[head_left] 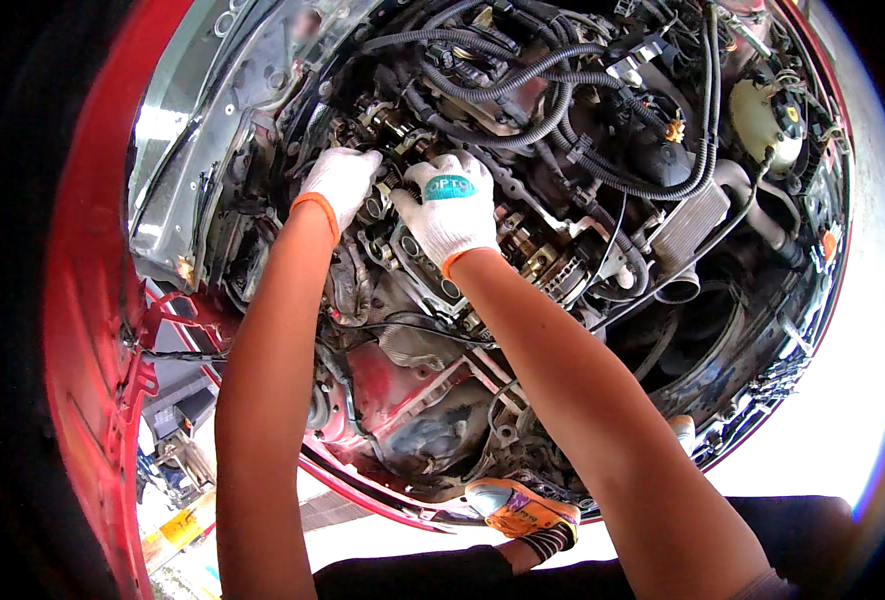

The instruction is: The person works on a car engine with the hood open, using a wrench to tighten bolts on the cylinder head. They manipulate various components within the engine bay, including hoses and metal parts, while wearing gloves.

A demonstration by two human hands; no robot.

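Exposed metal engine top (531, 252) sits under right white knit-gloved hand (451, 205); left white knit-gloved hand (343, 180) at its left edge. Both grips curled; can't tell if holding anything.

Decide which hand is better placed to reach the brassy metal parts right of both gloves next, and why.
Right, most likely. The right hand is close beside the brassy metal parts; the left hand is farther left, with the right between, so it would probably have to reach around.
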